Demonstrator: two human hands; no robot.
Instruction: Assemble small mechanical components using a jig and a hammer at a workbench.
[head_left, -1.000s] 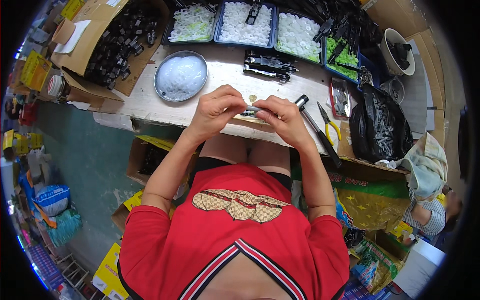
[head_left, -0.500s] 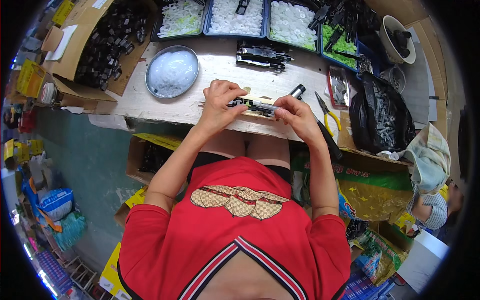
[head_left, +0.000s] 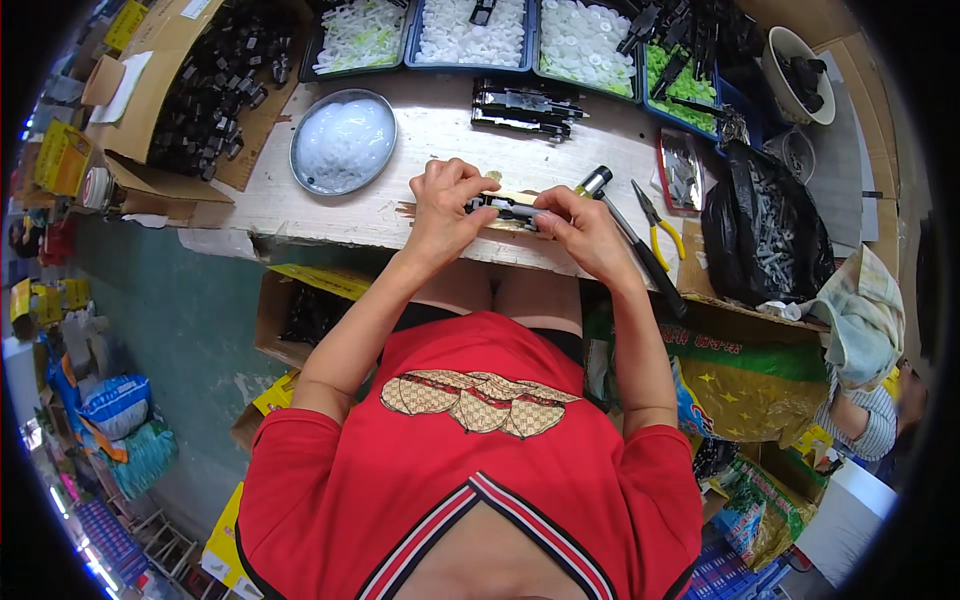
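Workbench (head_left: pixel 425 125): left hand (head_left: pixel 443 208), right hand (head_left: pixel 588 230) grip black part (head_left: pixel 513 210)

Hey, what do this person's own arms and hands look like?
The left hand and right hand are bare: no gloves, watch or bracelet shows on either, and I can't make out any rings. The forearms are uncovered as well. Short red sleeves reach down toward the elbows.

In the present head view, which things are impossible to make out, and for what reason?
All in the head view:
- Ends of the black part: covered by left hand and right hand.
- Far end of the cardboard box: cut off by the upper edge.
- Exact shapes of pieces in the black bag: too small.
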